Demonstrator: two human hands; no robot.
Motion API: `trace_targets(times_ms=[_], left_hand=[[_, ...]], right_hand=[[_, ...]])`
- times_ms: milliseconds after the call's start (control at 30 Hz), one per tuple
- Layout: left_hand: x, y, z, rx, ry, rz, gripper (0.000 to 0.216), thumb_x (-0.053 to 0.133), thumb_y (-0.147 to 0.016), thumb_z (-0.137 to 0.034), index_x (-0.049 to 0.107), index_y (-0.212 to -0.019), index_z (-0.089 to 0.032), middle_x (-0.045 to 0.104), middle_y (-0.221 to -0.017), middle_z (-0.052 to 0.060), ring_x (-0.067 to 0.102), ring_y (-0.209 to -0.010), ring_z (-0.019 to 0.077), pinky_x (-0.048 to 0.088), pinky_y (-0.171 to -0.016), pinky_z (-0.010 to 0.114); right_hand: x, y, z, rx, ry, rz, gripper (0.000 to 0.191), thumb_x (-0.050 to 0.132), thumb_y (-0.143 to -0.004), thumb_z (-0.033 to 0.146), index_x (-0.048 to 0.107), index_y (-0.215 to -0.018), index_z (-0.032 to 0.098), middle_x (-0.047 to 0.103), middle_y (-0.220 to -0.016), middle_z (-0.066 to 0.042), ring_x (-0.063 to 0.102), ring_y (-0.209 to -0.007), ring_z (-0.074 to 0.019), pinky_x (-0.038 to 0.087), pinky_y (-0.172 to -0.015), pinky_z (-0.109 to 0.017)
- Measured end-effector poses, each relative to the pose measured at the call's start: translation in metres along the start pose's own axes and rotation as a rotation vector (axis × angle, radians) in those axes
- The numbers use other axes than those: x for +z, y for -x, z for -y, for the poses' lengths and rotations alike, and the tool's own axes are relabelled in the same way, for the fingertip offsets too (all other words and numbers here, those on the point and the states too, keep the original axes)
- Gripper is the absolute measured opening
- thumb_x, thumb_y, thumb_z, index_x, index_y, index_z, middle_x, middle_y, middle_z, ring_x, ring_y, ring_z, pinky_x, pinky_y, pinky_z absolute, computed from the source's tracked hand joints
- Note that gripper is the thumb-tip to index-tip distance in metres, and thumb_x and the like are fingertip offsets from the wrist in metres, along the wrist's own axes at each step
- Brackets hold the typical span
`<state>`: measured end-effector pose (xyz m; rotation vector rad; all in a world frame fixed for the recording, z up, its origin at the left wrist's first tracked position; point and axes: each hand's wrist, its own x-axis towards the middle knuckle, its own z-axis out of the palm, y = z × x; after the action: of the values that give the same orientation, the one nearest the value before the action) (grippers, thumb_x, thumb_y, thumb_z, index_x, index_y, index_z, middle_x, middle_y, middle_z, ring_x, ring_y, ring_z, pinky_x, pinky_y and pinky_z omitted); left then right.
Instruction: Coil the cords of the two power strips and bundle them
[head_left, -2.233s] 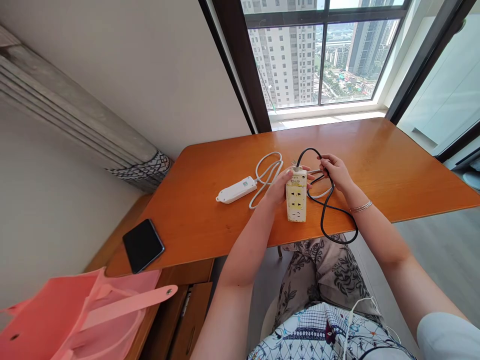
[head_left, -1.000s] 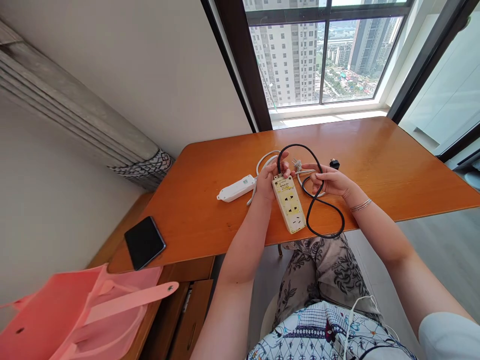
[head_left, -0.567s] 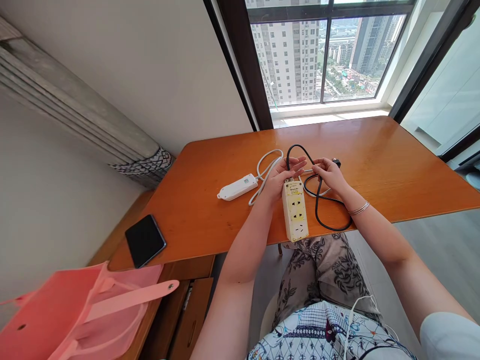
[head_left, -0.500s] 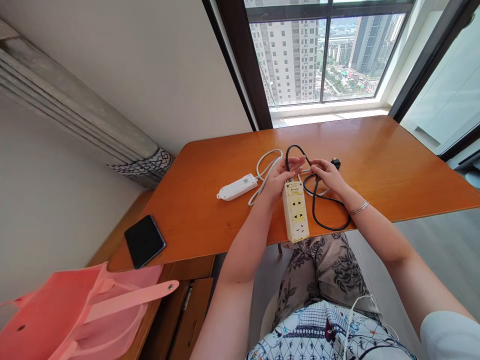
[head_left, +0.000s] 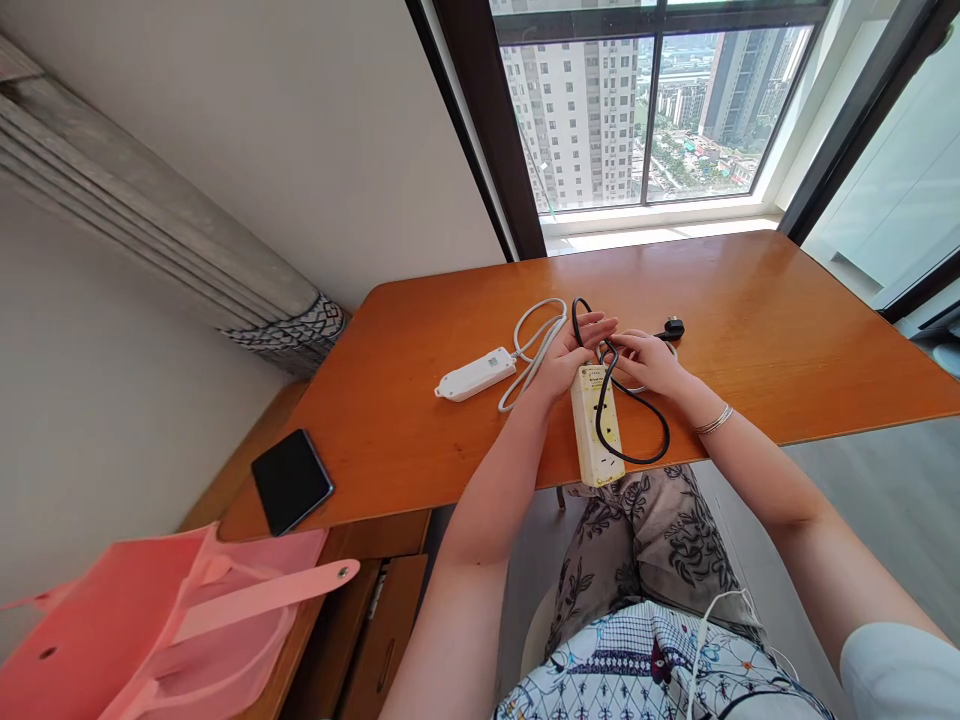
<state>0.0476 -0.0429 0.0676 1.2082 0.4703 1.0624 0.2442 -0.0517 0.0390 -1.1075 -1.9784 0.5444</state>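
A yellowed white power strip (head_left: 587,437) with several sockets lies near the front edge of the table, its black power cord (head_left: 664,432) leaving the far end. My left hand (head_left: 574,350) is at that end, the cord between thumb and fairly straight fingers. Just to its right, my right hand (head_left: 646,360) pinches the same cord with the fingertips. One loop of cord hangs across the strip's sockets and off to its right. Beyond my right hand sits the black plug (head_left: 673,328). A second, white power strip (head_left: 475,375) with a white cord (head_left: 541,325) lies to the left.
All this lies on a brown wooden table (head_left: 420,450). A dark-screened phone or tablet (head_left: 291,482) rests at the left front corner. Beside it is a pink bag-like item (head_left: 150,620) with a strap. A window (head_left: 600,120) is behind the table.
My right hand has moved slightly left, closer to my left hand. The black cord loop has shifted left and now crosses over the power strip's sockets.
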Motion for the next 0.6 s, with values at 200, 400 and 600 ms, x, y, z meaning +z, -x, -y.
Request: trace_targets(times_ms=[200, 400, 600], left_hand=[[0.003, 0.005, -0.005, -0.085, 0.014, 0.042, 0.061, 0.069, -0.062, -0.011, 0.058, -0.121, -0.020, 0.080, -0.113, 0.010, 0.064, -0.131, 0.0343, 0.043, -0.114, 0.055], [0.001, 0.002, 0.002, -0.061, 0.019, 0.058, 0.054, 0.070, -0.061, -0.012, 0.061, -0.113, -0.020, 0.081, -0.105, 0.008, 0.066, -0.126, 0.0320, 0.048, -0.107, 0.048], [0.002, -0.002, 0.013, -0.058, 0.037, -0.094, 0.041, 0.065, -0.056, -0.011, 0.058, -0.095, -0.021, 0.076, -0.075, 0.000, 0.075, -0.105, 0.0293, 0.053, -0.101, 0.047]], right_hand=[[0.000, -0.002, 0.006, 0.065, 0.079, 0.001, 0.032, 0.059, -0.100, 0.043, 0.081, -0.099, 0.020, 0.077, -0.091, -0.009, 0.068, -0.084, -0.0211, 0.049, -0.079, -0.032], [0.008, -0.005, 0.005, 0.136, 0.028, 0.028, 0.044, 0.046, -0.105, 0.043, 0.078, -0.087, 0.018, 0.078, -0.089, -0.008, 0.070, -0.083, -0.0207, 0.047, -0.075, -0.030], [0.004, -0.004, 0.001, 0.156, 0.091, -0.097, 0.024, 0.065, -0.090, 0.040, 0.068, -0.081, 0.019, 0.070, -0.079, -0.005, 0.063, -0.076, -0.0190, 0.046, -0.072, -0.030]])
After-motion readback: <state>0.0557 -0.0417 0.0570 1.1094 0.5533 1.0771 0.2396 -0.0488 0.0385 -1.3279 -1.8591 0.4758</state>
